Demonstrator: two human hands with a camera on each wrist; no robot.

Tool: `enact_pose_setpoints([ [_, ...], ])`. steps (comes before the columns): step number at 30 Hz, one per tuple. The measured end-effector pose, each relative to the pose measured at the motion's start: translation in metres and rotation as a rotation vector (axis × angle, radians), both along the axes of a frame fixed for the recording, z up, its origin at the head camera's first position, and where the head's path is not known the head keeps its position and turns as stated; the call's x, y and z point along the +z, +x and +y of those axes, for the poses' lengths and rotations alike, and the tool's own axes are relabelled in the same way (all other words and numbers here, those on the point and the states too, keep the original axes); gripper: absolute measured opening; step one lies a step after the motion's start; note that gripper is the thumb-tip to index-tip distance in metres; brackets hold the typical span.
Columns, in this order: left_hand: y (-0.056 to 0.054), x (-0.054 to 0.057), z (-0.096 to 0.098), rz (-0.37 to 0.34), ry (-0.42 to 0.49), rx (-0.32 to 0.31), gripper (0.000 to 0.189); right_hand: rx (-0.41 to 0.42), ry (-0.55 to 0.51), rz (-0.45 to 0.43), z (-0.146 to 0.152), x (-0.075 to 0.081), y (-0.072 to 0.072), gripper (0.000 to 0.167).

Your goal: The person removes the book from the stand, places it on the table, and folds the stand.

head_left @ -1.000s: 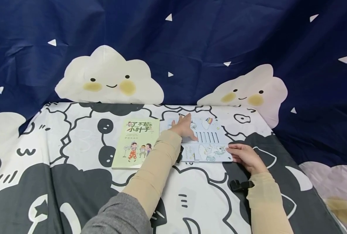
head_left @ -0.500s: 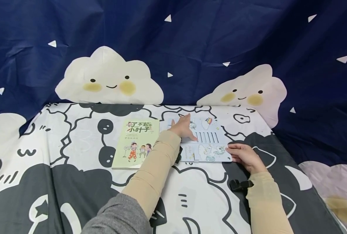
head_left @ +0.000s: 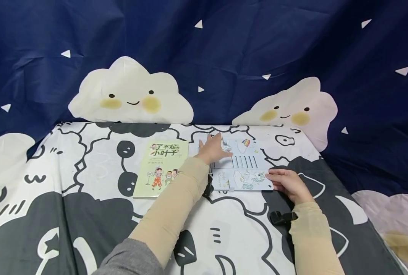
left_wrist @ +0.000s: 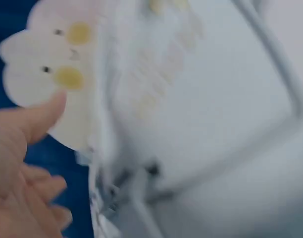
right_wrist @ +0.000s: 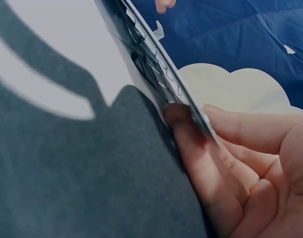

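Note:
A light blue book stand (head_left: 244, 161) with slots and unicorn pictures lies on the patterned cloth in the head view. My right hand (head_left: 291, 185) pinches its lower right corner; in the right wrist view the thumb is above the panel edge (right_wrist: 164, 64) and the fingers are underneath. Over the stand's left part is my left hand (head_left: 213, 149), fingers spread, hiding some of the panel. The left wrist view shows this hand's thumb and fingers (left_wrist: 45, 191) apart from a blurred pale panel (left_wrist: 191, 89) with a wire frame; whether other fingers touch the stand cannot be seen.
Left of the stand lies a green book (head_left: 161, 168) with cartoon children, partly behind the left forearm. A black-and-white patterned cloth (head_left: 97, 164) covers the surface. A dark blue curtain (head_left: 217, 46) with clouds hangs behind it.
The left hand and forearm have shifted slightly left, and a bit of the stand's hinge side shows beside the wrist. The right hand keeps its pinch, and the stand stays in place.

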State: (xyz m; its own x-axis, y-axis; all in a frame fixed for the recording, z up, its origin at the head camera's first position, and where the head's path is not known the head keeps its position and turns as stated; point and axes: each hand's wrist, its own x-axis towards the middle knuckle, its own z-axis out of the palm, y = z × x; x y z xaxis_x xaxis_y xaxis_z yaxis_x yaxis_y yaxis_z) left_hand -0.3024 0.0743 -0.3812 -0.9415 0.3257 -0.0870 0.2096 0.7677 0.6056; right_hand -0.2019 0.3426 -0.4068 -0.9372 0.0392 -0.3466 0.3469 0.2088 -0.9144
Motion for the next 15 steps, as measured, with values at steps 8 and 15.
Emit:
enact_pose_setpoints([
  [8, 0.019, 0.030, -0.027, 0.058, 0.086, 0.040, 0.077, -0.173, -0.132, 0.113, 0.003, 0.011, 0.000, 0.057],
  [15, 0.041, 0.040, -0.060, 0.135, 0.065, 0.052, 0.074, -0.392, -0.186, 0.274, -0.003, 0.026, 0.004, 0.027],
])
